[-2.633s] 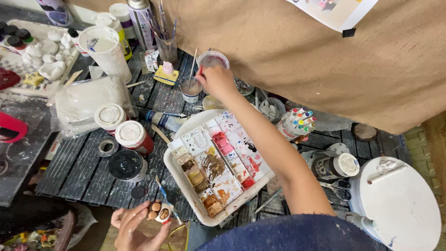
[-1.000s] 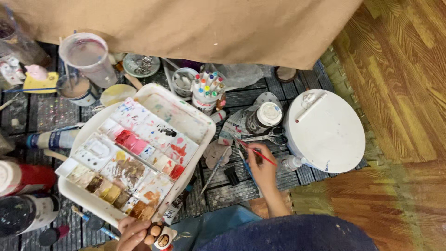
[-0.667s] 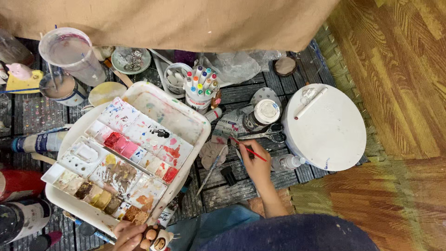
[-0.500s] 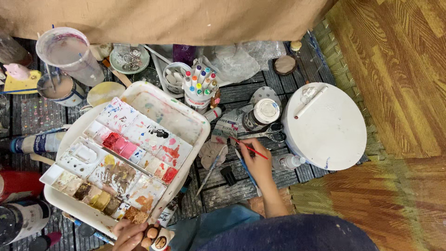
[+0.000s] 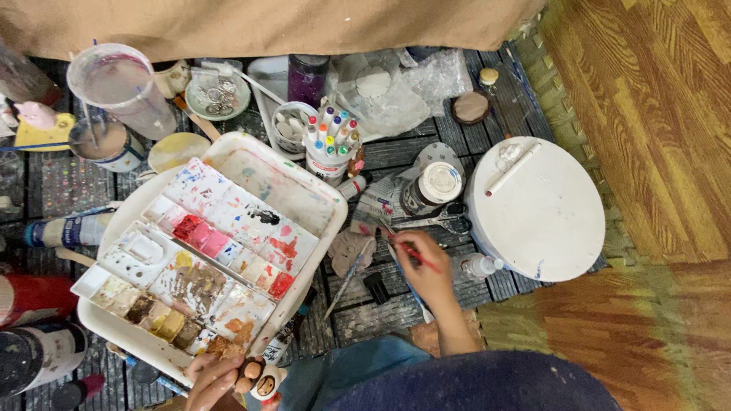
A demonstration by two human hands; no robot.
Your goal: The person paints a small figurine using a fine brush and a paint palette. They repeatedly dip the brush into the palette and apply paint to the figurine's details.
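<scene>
While our right hand [image 5: 428,275] pinches a thin red-handled paintbrush [image 5: 415,255] above the dark slatted table [image 5: 449,297], our left hand [image 5: 217,379] at the bottom edge closes its fingers around a small rounded painted figurine [image 5: 263,378], just below the near corner of the big white plastic paint palette tray [image 5: 228,243] with its smeared wells of red, pink, brown and ochre. A white jar with a round lid [image 5: 434,183] and a pair of scissors [image 5: 438,223] lie just beyond the brush tip; a white cup packed with coloured markers [image 5: 329,144] stands beside the tray's far corner, and a round white board [image 5: 537,205] rests to the right. We judge the risks to be small ones: a loaded brush drifting over the clutter could drip or smear, and the figurine, held low at the tray's edge, could brush wet paint. The murky rinse-water cup [image 5: 122,87] at far left looks easy to tip on a long reach.
</scene>
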